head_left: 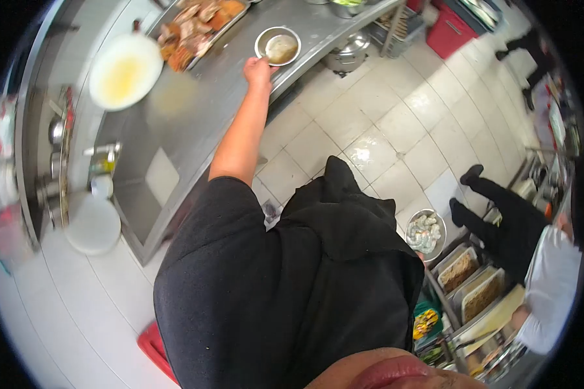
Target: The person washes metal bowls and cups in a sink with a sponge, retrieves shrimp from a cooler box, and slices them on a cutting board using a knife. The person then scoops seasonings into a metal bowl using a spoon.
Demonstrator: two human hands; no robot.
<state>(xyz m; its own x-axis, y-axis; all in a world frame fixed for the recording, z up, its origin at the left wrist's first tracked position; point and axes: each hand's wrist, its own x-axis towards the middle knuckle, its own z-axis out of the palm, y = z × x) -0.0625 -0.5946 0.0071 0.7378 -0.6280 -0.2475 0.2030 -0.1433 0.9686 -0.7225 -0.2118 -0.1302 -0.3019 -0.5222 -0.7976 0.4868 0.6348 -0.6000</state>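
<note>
My left hand [259, 71] reaches out over the steel counter, its fingers closed at the rim of a small metal bowl [264, 47]. Cloudy, brownish liquid with a pale patch shows inside that bowl. Low on my right, a second metal bowl [444, 235] holds several grey, translucent pieces that look like raw shrimp [424, 233]. Only a sliver of my right hand [422, 257] shows at this bowl's edge, the rest hidden behind my dark clothing; it appears to hold the bowl.
The steel counter [220, 81] carries a tray of cooked meat [194, 29] and a white cutting board [161, 176]. A round white board [124, 71] stands beside it. A co-worker [545, 259] stands at right, near food containers [480, 295]. The tiled floor [344, 123] looks wet.
</note>
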